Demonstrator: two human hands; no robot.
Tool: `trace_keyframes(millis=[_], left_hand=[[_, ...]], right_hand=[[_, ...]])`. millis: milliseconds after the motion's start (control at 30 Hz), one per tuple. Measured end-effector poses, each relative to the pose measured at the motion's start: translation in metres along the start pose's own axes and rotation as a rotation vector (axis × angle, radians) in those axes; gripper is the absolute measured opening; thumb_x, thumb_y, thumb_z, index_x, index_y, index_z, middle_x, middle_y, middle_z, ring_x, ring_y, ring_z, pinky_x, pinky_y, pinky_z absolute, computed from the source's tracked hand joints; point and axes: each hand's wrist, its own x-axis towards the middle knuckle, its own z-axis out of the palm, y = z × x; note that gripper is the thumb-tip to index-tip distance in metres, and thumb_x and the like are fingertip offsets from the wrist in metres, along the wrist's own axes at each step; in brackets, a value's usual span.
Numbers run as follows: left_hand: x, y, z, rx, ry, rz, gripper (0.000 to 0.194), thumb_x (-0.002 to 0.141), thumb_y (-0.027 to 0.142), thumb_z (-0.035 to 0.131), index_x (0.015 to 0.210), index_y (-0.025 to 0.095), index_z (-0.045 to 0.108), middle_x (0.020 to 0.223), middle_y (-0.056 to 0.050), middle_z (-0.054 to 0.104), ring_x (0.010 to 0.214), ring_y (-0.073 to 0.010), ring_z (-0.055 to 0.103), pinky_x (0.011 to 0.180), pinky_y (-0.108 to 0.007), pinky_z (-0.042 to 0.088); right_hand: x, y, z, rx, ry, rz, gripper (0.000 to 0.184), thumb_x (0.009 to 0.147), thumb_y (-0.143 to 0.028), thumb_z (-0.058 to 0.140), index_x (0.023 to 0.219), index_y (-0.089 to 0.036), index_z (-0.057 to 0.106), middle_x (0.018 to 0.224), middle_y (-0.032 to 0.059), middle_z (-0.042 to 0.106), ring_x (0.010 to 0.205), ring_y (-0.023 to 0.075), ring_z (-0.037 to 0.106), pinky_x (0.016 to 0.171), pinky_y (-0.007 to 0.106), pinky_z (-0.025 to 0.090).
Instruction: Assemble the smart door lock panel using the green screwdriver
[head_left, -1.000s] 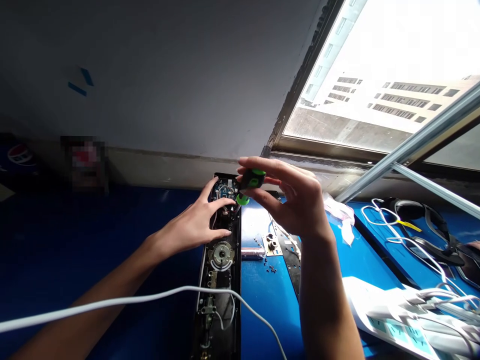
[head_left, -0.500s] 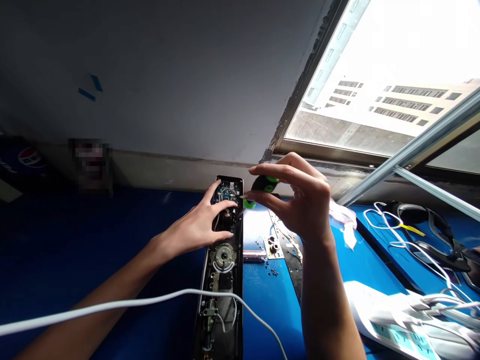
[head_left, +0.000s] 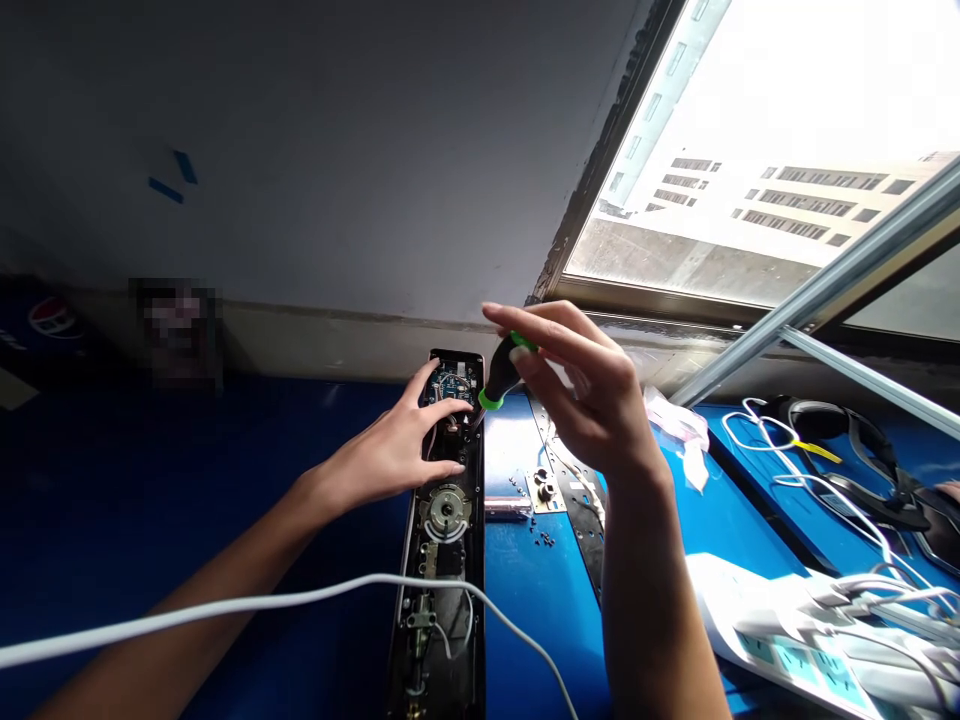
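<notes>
The blue table [head_left: 525, 610] under my work meets the wall along its far edge. On it lies the long black casing [head_left: 459, 560], opened up, its far end near that edge and its body running toward the near edge. To the right, by the table's near right corner, sits a white power strip [head_left: 787, 655] crowded with plugs and cords. A black headset [head_left: 825, 415] rests farther back, toward the right edge. Just beyond the casing's right side is a perforated black plate [head_left: 589, 540], partly hidden behind my forearm.

My left hand [head_left: 397, 445] is spread, fingertips and thumb resting on the casing's far part, around the circuit board [head_left: 454, 385]. My right hand [head_left: 592, 390] pinches a green-and-black screwdriver [head_left: 498, 372] between thumb and fingers, the handle tilted and its shaft pointing down into the casing beside the board (the tip is too dark for me to tell what it touches).

Nearer than my left thumb, a round metal disc [head_left: 448, 512] sits in the casing. Beside the casing lie a shiny cylinder [head_left: 507, 509], a small square plate [head_left: 545, 491] and, smallest, scattered dark screws [head_left: 544, 539].
</notes>
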Motion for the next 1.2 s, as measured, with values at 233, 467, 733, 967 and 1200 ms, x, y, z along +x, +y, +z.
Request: trace_keyframes(millis=[233,467,733,967,1200], left_hand=[[-0.0004,-0.0030,0.0013,-0.008,0.001,0.009,0.071,0.082,0.053,0.080,0.147,0.034,0.058,0.178,-0.001,-0.012,0.155,-0.0449,0.034,0.129,-0.054,0.033],[-0.0003,-0.0017,0.0006,-0.010,0.005,0.011,0.073,0.081,0.056,0.080,0.146,0.033,0.059,0.178,-0.001,-0.013,0.153,-0.0462,0.037,0.127,-0.055,0.036],[-0.0008,0.0016,-0.0002,-0.016,0.014,-0.004,0.073,0.080,0.059,0.080,0.145,0.034,0.060,0.178,0.001,-0.014,0.153,-0.0462,0.038,0.127,-0.056,0.037],[0.0014,0.0019,0.0003,-0.015,0.047,0.029,0.072,0.077,0.058,0.083,0.142,0.031,0.063,0.178,-0.001,-0.006,0.153,-0.0470,0.036,0.127,-0.057,0.036],[0.0010,0.0010,0.0007,-0.002,0.030,-0.001,0.073,0.078,0.055,0.084,0.144,0.032,0.062,0.177,-0.001,-0.009,0.155,-0.0483,0.032,0.129,-0.056,0.034]], right_hand=[[-0.0005,0.0018,-0.0020,-0.045,0.093,0.000,0.032,0.087,-0.023,0.082,0.118,-0.032,0.081,0.103,0.0007,0.079,0.089,0.0174,0.073,0.082,0.036,0.064],[-0.0015,-0.0024,-0.0029,0.115,-0.081,0.073,0.042,0.101,-0.020,0.061,0.141,-0.031,0.067,0.132,0.0036,0.073,0.116,0.0198,0.072,0.095,0.038,0.065],[-0.0002,0.0014,0.0006,-0.067,0.011,0.001,0.037,0.088,-0.027,0.082,0.124,-0.030,0.076,0.105,0.0019,0.070,0.091,0.0145,0.070,0.079,0.031,0.065],[-0.0044,0.0024,-0.0013,0.055,-0.063,0.079,0.036,0.091,-0.020,0.076,0.126,-0.027,0.072,0.114,0.0019,0.076,0.101,0.0174,0.075,0.087,0.033,0.068],[-0.0018,0.0008,-0.0043,0.055,-0.071,0.118,0.034,0.095,-0.024,0.071,0.129,-0.024,0.069,0.122,0.0037,0.072,0.107,0.0173,0.072,0.091,0.032,0.066]])
